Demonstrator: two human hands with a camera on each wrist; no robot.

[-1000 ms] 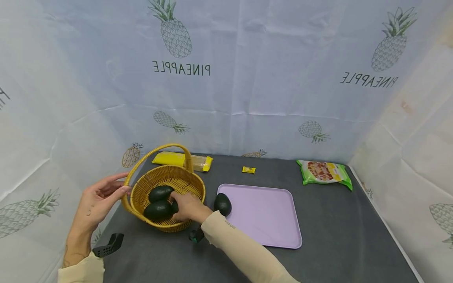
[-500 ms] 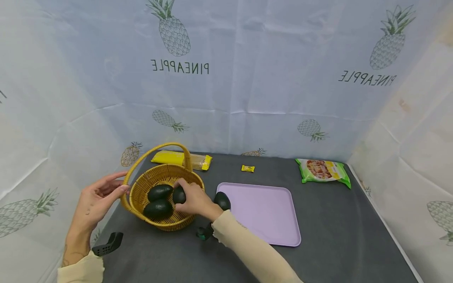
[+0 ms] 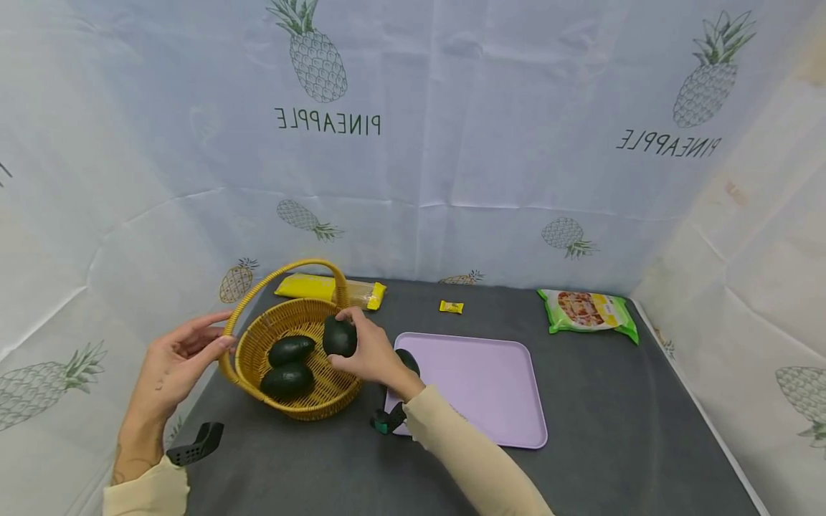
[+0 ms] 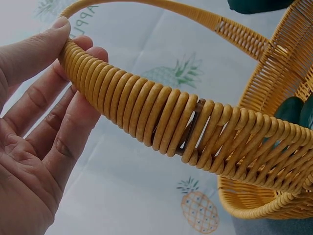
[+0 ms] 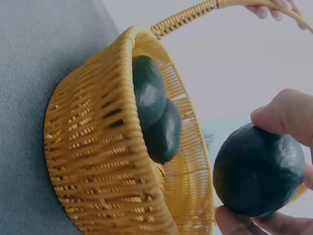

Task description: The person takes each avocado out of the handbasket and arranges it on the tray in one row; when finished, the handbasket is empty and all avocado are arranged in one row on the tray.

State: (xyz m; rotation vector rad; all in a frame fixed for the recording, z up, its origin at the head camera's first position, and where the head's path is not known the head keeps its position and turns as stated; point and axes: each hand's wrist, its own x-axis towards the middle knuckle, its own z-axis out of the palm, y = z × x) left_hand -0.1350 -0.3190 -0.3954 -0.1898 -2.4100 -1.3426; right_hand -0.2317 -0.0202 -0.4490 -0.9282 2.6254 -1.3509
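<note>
My left hand (image 3: 177,369) pinches the handle (image 4: 132,105) of a yellow wicker basket (image 3: 274,322) between thumb and fingers, on the handle's left side. Two dark green avocados, a rear avocado (image 3: 292,350) and a front avocado (image 3: 287,381), lie side by side in the basket. My right hand (image 3: 373,352) grips a third avocado (image 3: 339,337) at the basket's right rim; in the right wrist view this avocado (image 5: 259,171) is held between thumb and fingers, outside the basket's opening. Another avocado (image 3: 408,360) lies at the left edge of a lilac tray (image 3: 477,387), partly hidden behind my right hand.
Behind the basket lies a yellow pack (image 3: 368,294) with a clear window. A small yellow wrapped sweet (image 3: 451,307) lies behind the tray, and a green food packet (image 3: 587,313) at the back right. Pineapple-print cloth (image 3: 452,143) walls the grey table (image 3: 619,416).
My right hand has lifted an avocado from among the others in the basket and moved it up and right to the rim. The left hand has kept its hold on the handle.
</note>
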